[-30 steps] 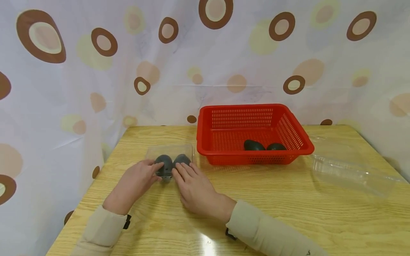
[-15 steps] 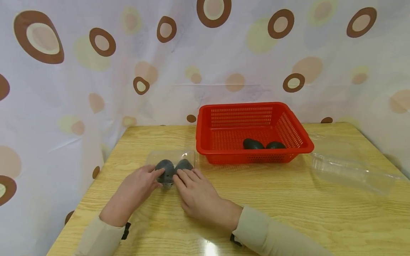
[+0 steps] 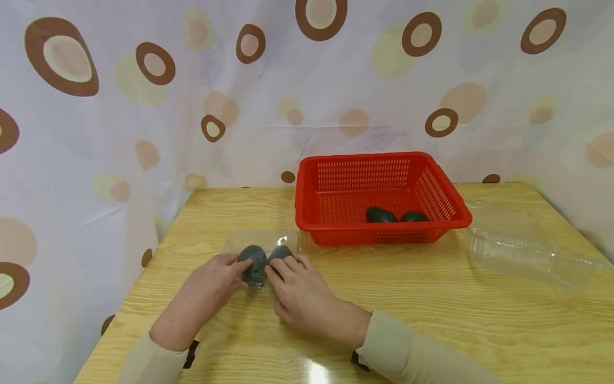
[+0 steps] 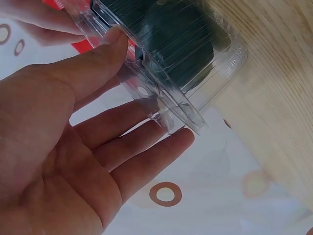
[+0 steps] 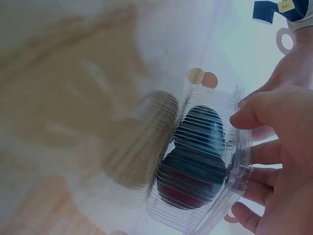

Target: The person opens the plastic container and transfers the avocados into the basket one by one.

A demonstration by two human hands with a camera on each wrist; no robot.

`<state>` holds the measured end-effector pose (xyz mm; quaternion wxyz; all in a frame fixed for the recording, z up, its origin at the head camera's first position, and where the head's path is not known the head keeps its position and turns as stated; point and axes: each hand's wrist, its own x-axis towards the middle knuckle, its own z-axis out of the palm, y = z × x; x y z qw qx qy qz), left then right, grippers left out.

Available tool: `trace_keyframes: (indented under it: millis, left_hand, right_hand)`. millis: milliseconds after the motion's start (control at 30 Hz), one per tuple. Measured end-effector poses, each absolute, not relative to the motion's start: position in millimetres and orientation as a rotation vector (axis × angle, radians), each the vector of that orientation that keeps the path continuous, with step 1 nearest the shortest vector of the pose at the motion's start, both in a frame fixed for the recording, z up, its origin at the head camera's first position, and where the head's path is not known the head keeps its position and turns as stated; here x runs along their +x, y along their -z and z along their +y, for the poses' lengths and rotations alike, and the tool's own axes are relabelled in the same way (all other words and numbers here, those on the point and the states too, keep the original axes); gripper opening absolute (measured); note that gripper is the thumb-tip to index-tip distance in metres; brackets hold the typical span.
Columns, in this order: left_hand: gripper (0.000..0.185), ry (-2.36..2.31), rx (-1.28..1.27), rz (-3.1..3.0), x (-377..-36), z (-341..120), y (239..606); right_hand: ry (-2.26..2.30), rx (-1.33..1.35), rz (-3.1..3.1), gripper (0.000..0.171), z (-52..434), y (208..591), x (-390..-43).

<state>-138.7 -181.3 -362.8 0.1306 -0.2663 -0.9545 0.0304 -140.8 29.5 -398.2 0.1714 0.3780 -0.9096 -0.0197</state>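
A clear plastic clamshell box (image 3: pixel 233 241) stands on the table left of the basket, with two dark avocados inside: one on the left (image 3: pixel 252 257) and one on the right (image 3: pixel 279 252). My left hand (image 3: pixel 207 285) pinches the rim at the box's near left, its thumb on one side and fingers on the other, as the left wrist view shows. At the near right, my right hand (image 3: pixel 304 293) grips the same rim, its thumb and fingers on either side in the right wrist view. The right hand's fingers partly hide the right avocado in the head view.
A red plastic basket (image 3: pixel 384 234) stands at the back of the wooden table (image 3: pixel 422 309), with two more avocados (image 3: pixel 381 215) visible in it. Further right lies another clear plastic container (image 3: pixel 523 253). A patterned cloth (image 3: pixel 355 64) hangs behind the table.
Both hands and the box with its avocados have shifted toward me and slightly right. The basket and the other clear container have stayed in place.
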Motion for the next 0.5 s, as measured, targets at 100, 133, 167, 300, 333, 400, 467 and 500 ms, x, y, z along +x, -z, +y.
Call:
trace_keyframes:
  millis: [100, 133, 167, 300, 333, 400, 467, 500]
  left_hand:
    - [0.046, -0.078, -0.781, -2.78, -137.0, -180.5, 361.5]
    - [0.046, -0.075, -0.784, -2.78, -136.4, -180.4, 361.0]
    - [0.045, -0.069, -0.784, -2.78, -135.8, -180.3, 360.7]
    - [0.043, -0.046, -0.771, -2.787, -134.1, -179.2, 359.9]
    - [0.042, -0.04, -0.763, -2.788, -133.6, -178.6, 359.6]
    - [0.041, -0.032, -0.742, -2.798, -132.0, -177.3, 359.0]
    - [0.04, -0.021, -0.722, -2.812, -130.0, -176.0, 358.0]
    - [0.04, -0.019, -0.712, -2.822, -129.0, -175.3, 357.4]
  right_hand:
    - [0.029, 1.078, -2.553, 0.049, 32.1, 399.3, -139.8]
    - [0.019, 1.08, -2.544, 0.048, 32.9, 399.6, -139.5]
    - [0.013, 1.083, -2.536, 0.047, 33.4, 399.7, -139.3]
    - [-0.007, 1.095, -2.527, 0.044, 36.0, 398.7, -137.7]
    - [-0.013, 1.098, -2.524, 0.044, 36.7, 398.6, -137.2]
    - [-0.02, 1.101, -2.521, 0.043, 38.2, 398.9, -136.1]
    - [-0.021, 1.105, -2.516, 0.043, 39.9, 399.4, -134.7]
    - [-0.021, 1.11, -2.516, 0.042, 40.7, 399.5, -133.9]
